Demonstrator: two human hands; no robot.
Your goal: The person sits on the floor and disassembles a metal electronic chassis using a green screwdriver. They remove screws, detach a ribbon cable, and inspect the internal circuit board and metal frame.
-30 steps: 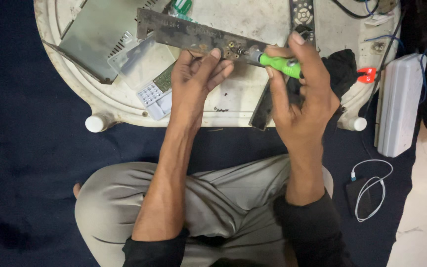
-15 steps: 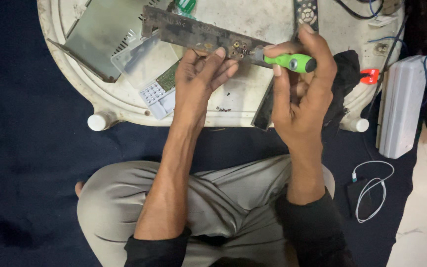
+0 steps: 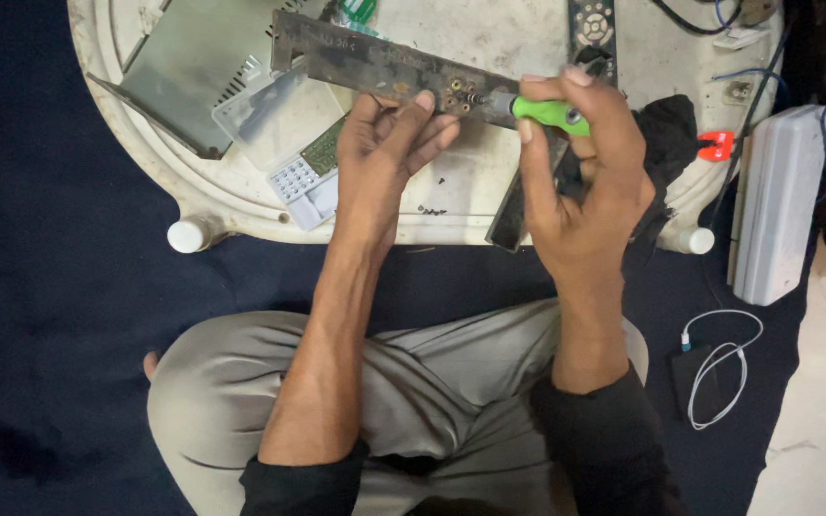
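Green-handled screwdriver (image 3: pixel 549 114), pinched in the right hand (image 3: pixel 580 182), bears sideways on a connector of the long dark circuit board (image 3: pixel 384 69) that the left hand (image 3: pixel 384 153) clasps above the white surface (image 3: pixel 528 33); a slip could gouge those fingers.

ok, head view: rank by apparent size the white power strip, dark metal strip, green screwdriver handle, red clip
1. dark metal strip and white power strip: look alike, unranked
2. green screwdriver handle, partly covered by the right hand
3. red clip

A remote control (image 3: pixel 593 21), clear plastic case (image 3: pixel 279 119), white power strip (image 3: pixel 774 205) and coiled white cable (image 3: pixel 719 368) lie around.
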